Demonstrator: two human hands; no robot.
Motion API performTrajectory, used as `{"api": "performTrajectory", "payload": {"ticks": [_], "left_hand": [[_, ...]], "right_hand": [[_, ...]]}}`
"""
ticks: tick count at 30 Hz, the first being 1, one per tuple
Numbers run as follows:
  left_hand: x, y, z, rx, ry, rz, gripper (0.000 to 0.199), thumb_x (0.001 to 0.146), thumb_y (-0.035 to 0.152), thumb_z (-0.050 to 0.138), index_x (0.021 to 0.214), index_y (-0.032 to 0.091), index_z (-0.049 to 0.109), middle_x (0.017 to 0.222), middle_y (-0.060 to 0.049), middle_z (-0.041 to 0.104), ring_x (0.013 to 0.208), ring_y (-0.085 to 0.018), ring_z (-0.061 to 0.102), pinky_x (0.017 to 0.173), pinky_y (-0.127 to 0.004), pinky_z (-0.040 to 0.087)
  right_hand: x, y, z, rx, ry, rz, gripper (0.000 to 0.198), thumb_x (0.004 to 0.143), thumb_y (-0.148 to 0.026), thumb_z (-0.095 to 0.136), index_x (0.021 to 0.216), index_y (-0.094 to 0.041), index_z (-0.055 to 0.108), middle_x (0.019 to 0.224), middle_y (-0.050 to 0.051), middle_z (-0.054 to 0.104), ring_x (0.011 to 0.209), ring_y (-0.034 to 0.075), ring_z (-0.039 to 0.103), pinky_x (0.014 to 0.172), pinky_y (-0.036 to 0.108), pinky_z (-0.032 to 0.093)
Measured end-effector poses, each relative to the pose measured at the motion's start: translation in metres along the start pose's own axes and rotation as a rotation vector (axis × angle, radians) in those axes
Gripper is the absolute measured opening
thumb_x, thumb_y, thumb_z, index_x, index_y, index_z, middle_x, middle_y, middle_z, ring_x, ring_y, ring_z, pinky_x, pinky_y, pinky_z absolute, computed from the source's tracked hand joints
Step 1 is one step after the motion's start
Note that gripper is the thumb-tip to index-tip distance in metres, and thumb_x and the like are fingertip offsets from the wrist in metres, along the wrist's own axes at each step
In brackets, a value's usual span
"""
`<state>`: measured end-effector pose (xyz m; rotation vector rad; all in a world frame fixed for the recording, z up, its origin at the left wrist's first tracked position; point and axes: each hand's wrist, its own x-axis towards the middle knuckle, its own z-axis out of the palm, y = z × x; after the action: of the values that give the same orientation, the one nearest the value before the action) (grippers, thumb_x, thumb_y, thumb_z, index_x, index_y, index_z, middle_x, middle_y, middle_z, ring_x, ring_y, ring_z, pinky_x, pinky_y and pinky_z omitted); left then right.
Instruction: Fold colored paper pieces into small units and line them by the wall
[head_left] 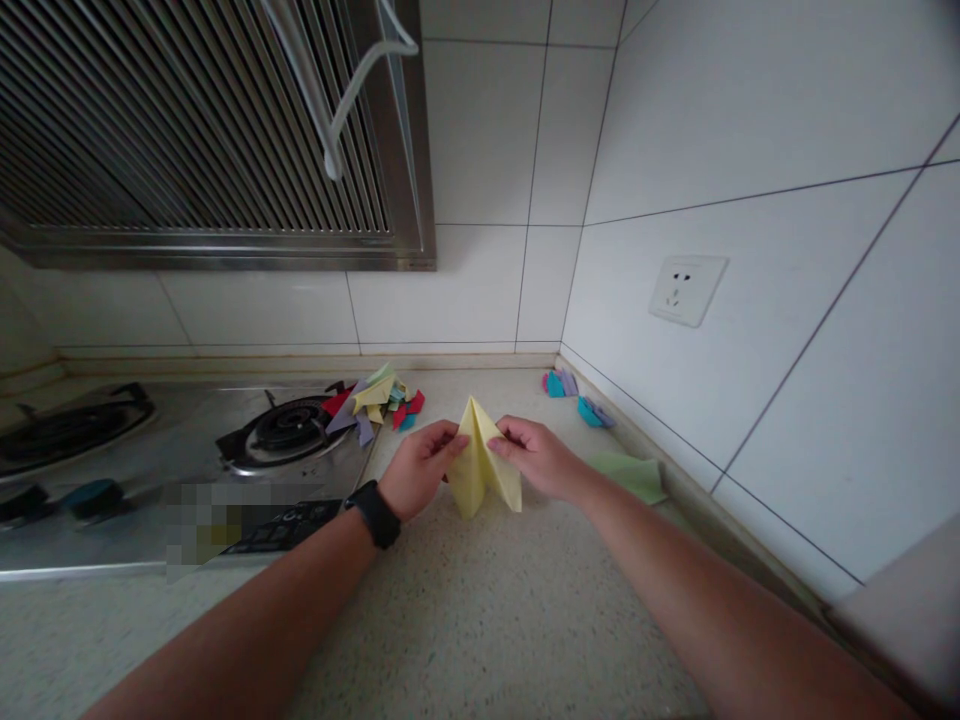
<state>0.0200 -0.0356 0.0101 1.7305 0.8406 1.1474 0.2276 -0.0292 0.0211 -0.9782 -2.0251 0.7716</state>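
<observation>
A folded sheet of yellow paper [470, 480] is held up over the speckled countertop, its pointed tip at the top and two flaps spread below. My left hand [421, 465] pinches its left side, thumb on the near face and fingers behind. On the right edge, my right hand [536, 452] grips in the same way. A dark watch sits on my left wrist. Light green paper [628, 476] lies on the counter beyond my right forearm and is partly covered by it.
Colourful folded papers [379, 398] are heaped at the gas stove's [187, 450] right edge, near a burner. Small blue and purple folded papers [592, 411] lie by the right wall. A range hood [225, 250] overhangs the stove. A wall socket [688, 290] is at right.
</observation>
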Motion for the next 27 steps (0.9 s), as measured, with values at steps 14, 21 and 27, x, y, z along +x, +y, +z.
{"api": "performTrajectory", "payload": {"ticks": [14,21,27], "left_hand": [[0.003,0.002,-0.003,-0.138,0.103,-0.008,0.027,0.084,0.041,0.058,0.091,0.015,0.058,0.076,0.000,0.057,0.061,-0.010,0.053,0.048,-0.020,0.046],[0.004,0.001,-0.005,-0.220,0.123,-0.094,0.026,0.081,0.039,0.062,0.090,0.015,0.056,0.076,0.000,0.057,0.061,-0.010,0.054,0.048,-0.021,0.048],[0.006,-0.002,-0.009,-0.204,0.132,-0.108,0.026,0.077,0.039,0.064,0.084,0.015,0.058,0.073,0.000,0.055,0.061,-0.010,0.053,0.049,-0.021,0.048]], "right_hand": [[-0.002,0.009,-0.008,0.038,-0.028,0.047,0.025,0.086,-0.042,0.057,0.079,-0.019,0.050,0.066,-0.005,0.045,0.058,0.010,0.041,0.051,0.021,0.030],[0.001,0.013,-0.012,0.045,0.073,0.018,0.022,0.087,-0.040,0.054,0.080,-0.019,0.053,0.071,-0.002,0.051,0.062,0.011,0.044,0.055,0.022,0.033],[0.004,0.011,-0.016,0.049,0.238,-0.014,0.024,0.088,-0.041,0.051,0.078,-0.020,0.052,0.067,-0.003,0.045,0.060,0.011,0.041,0.054,0.023,0.031]]}}
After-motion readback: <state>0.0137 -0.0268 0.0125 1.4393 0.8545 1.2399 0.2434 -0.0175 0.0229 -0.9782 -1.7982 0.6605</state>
